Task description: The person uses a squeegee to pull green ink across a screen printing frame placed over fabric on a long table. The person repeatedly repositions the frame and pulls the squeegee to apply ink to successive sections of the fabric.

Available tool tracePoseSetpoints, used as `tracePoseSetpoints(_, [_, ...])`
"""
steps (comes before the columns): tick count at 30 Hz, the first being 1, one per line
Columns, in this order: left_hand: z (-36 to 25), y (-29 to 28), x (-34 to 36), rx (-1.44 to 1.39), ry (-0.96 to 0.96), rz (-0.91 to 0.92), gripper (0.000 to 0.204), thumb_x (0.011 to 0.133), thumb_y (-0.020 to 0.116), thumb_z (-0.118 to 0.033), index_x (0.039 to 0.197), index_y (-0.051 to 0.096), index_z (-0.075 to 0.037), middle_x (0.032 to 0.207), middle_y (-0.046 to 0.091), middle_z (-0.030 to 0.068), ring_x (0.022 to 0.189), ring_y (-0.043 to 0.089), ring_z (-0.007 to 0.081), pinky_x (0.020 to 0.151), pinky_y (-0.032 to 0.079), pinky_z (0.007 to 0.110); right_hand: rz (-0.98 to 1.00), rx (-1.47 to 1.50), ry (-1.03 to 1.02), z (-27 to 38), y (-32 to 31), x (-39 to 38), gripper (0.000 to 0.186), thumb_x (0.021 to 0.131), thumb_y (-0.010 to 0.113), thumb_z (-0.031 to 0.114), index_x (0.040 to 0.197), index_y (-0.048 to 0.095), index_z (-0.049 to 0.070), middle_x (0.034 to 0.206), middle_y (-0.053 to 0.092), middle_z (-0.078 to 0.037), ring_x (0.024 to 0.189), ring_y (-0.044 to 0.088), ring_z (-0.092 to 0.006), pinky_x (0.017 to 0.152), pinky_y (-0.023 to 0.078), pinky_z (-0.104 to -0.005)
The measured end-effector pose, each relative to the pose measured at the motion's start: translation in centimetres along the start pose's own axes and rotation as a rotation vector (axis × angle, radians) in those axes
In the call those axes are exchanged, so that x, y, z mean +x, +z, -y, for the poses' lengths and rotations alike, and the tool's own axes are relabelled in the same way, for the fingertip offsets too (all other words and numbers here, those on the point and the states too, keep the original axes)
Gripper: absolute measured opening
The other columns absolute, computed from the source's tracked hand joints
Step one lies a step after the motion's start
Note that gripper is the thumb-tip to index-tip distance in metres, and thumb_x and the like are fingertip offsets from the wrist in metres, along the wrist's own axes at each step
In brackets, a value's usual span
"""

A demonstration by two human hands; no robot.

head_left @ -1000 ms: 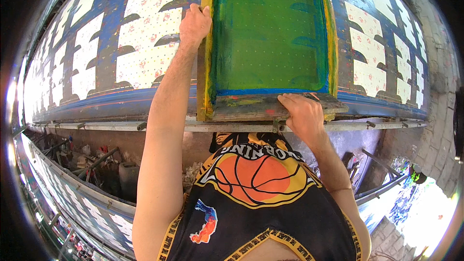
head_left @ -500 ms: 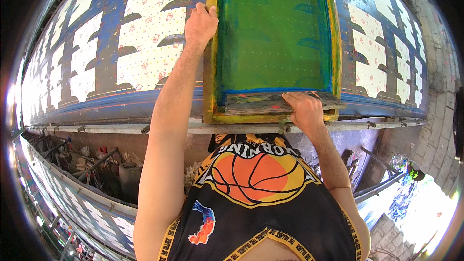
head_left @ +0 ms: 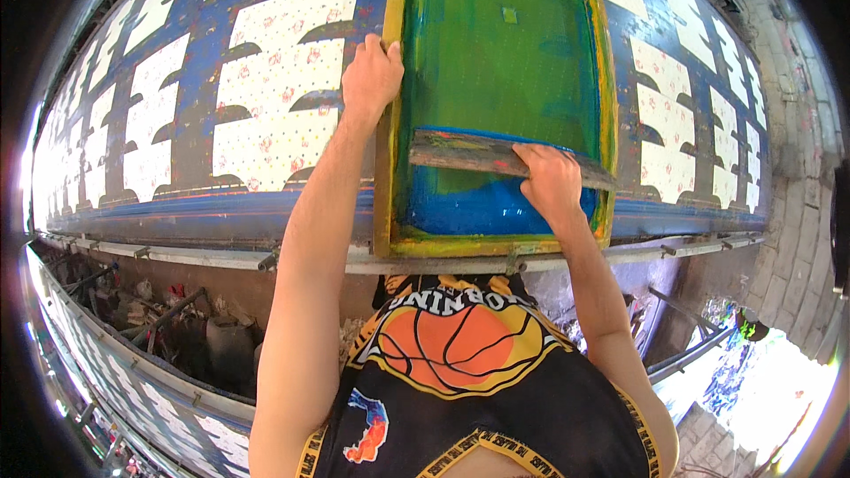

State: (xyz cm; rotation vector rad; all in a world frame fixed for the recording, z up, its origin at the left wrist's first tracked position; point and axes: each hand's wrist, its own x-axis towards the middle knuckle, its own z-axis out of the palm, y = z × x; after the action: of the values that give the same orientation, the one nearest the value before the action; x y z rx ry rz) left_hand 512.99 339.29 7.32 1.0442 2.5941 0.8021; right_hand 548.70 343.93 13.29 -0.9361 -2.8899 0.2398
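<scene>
A screen-printing frame (head_left: 383,212) with a yellow-stained rim and green mesh lies on the long printing table in front of me. My left hand (head_left: 372,80) is closed around its left side, toward the upper part. In my right hand (head_left: 554,184) is a worn wooden squeegee (head_left: 460,152), gripped near its right part and lying across the mesh, slightly slanted. Below the squeegee, wet blue ink (head_left: 469,212) covers the near strip of mesh. The squeegee's lower edge, against the mesh, is hidden.
White cut fabric pieces (head_left: 279,80) with small printed motifs lie in rows on both sides of the frame. A metal rail (head_left: 341,259) runs along the table's near edge. Behind me are a dark container (head_left: 232,345) and another table. A brick floor (head_left: 797,177) lies to the right.
My right hand has pushed the squeegee away from the frame's near edge, up the mesh, and blue ink now shows behind it. My left hand stays on the frame; the view has shifted slightly.
</scene>
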Motion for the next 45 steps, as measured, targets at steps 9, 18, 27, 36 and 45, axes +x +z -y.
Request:
tracePoseSetpoints(9, [-0.9, 0.0, 0.0, 0.021, -0.056, -0.007, 0.042, 0.113, 0.054, -0.042, 0.124, 0.061, -0.002, 0.121, 0.073, 0.0254, 0.111, 0.071, 0.0488, 0.095, 0.056, 0.058, 0.114, -0.091, 0.086, -7.7, 0.2, 18.6, 0.043, 0.085, 0.077, 0.012, 0.126, 0.084, 0.025, 0.112, 0.082, -0.012, 0.102, 0.079, -0.036, 0.09, 0.065, -0.0496])
tracePoseSetpoints(18, [-1.8, 0.2, -0.1, 0.108, -0.093, -0.037, 0.038, 0.113, 0.054, -0.038, 0.125, 0.061, -0.004, 0.116, 0.076, 0.0248, 0.108, 0.072, 0.0487, 0.093, 0.057, 0.059, 0.065, -0.131, 0.055, -14.7, 0.4, 34.5, 0.04, 0.088, 0.075, 0.016, 0.127, 0.084, 0.024, 0.114, 0.082, -0.017, 0.105, 0.08, -0.0379, 0.097, 0.064, -0.0539])
tracePoseSetpoints(27, [-2.5, 0.3, -0.4, 0.188, -0.103, -0.065, 0.037, 0.113, 0.055, -0.039, 0.124, 0.06, -0.004, 0.112, 0.076, 0.0265, 0.105, 0.072, 0.0495, 0.091, 0.057, 0.059, 0.081, -0.11, -0.12, -18.4, -0.9, 41.9, 0.033, 0.089, 0.076, 0.02, 0.118, 0.082, 0.006, 0.11, 0.081, -0.024, 0.107, 0.079, -0.0406, 0.094, 0.064, -0.0558])
tracePoseSetpoints(36, [-2.1, 0.3, -0.1, 0.181, -0.072, -0.046, 0.037, 0.112, 0.054, -0.039, 0.122, 0.06, -0.004, 0.113, 0.075, 0.0242, 0.105, 0.073, 0.0475, 0.091, 0.059, 0.058, 0.289, -0.089, -0.111, -16.3, -0.8, 37.2, 0.034, 0.084, 0.072, 0.016, 0.114, 0.082, 0.003, 0.115, 0.081, -0.024, 0.105, 0.079, -0.0427, 0.094, 0.064, -0.0547])
tracePoseSetpoints(45, [-1.2, 0.2, -0.4, 0.124, -0.044, -0.057, 0.043, 0.112, 0.054, -0.043, 0.121, 0.063, -0.003, 0.116, 0.075, 0.0239, 0.109, 0.073, 0.0467, 0.095, 0.057, 0.057, 0.417, -0.022, -0.092, -8.6, -2.7, 17.3, 0.026, 0.086, 0.075, 0.016, 0.109, 0.084, 0.01, 0.106, 0.082, -0.021, 0.098, 0.08, -0.0413, 0.09, 0.065, -0.0536])
